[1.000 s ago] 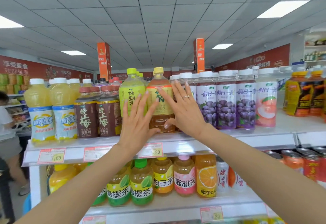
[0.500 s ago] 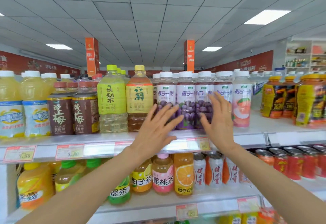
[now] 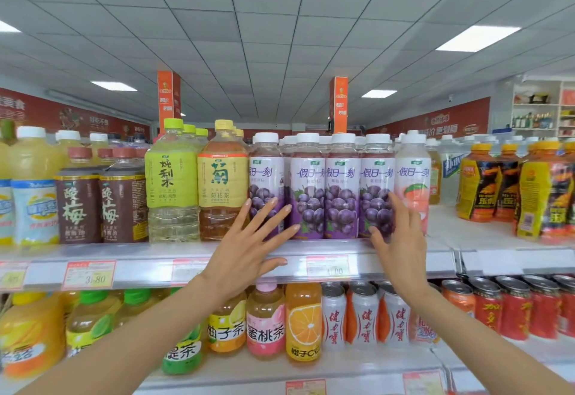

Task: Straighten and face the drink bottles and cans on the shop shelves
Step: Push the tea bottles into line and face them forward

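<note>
Four purple-labelled, white-capped plastic grape bottles: upright in a touching row on the white upper shelf, labels facing near.
Left hand: fingers straight and spread, tips on the leftmost grape bottle; grips nothing.
Right hand: fingers straight, laid against the rightmost grape bottle, just beside the pink peach-labelled bottle; grips nothing.

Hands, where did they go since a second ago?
Both slid right along the top shelf, off the yellow tea bottle onto the grape bottles: left hand on the leftmost one, right hand at the rightmost. Fingers stay straight, gripping nothing; the bottles stand as before.
</note>
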Demonstrator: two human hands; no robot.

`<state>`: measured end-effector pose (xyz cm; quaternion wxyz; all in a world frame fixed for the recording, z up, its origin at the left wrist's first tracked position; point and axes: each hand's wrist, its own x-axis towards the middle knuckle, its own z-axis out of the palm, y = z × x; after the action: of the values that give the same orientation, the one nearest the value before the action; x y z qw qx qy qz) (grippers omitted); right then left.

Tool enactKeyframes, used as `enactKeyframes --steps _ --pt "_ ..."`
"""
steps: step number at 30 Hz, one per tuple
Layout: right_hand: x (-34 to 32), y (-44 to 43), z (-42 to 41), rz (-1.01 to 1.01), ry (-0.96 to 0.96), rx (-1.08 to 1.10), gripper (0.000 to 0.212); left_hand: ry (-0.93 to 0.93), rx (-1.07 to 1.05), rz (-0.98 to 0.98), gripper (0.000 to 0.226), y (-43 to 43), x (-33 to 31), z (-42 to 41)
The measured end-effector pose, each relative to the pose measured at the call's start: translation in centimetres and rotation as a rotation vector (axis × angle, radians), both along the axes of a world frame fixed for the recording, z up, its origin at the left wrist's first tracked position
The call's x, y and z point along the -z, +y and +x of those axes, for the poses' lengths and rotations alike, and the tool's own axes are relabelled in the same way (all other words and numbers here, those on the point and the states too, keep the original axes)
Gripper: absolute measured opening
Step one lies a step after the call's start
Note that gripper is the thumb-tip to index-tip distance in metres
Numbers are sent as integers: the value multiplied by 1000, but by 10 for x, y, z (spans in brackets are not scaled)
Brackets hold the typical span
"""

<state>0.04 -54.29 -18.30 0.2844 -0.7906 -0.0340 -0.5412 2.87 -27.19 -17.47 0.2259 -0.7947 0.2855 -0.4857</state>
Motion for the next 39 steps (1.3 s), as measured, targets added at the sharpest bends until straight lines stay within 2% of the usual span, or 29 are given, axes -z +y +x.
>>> enactKeyframes --steps 4,8,14,17,19,23,27,32,39 --pt "-1 -2 2 -4 -19 -15 67 10 -17 -9 61 -4 1 -4" --pt "0 -4 4 -32 -45 -6 67 2 72 -80 56 -27 2 -18" --pt "0 -3 4 -91 -60 23 69 46 139 -28 52 -60 -1 -14" --pt "0 -11 2 -75 -37 -40 65 41 258 -42 46 -72 -7 -12" --pt "0 -18 -3 -25 -58 -92 53 5 381 -63 36 -78 -10 -17" --pt "-1 -39 -11 71 -115 -154 38 2 543 -300 25 -80 -9 -28" --pt "4 -62 -15 157 -119 -153 35 51 513 -514 26 -84 -5 -30" --pt "8 -82 -15 140 -56 -174 22 122 481 -591 27 -104 -1 -26" --pt "-10 -99 0 28 -81 -286 22 169 473 -634 29 -178 -10 -30"
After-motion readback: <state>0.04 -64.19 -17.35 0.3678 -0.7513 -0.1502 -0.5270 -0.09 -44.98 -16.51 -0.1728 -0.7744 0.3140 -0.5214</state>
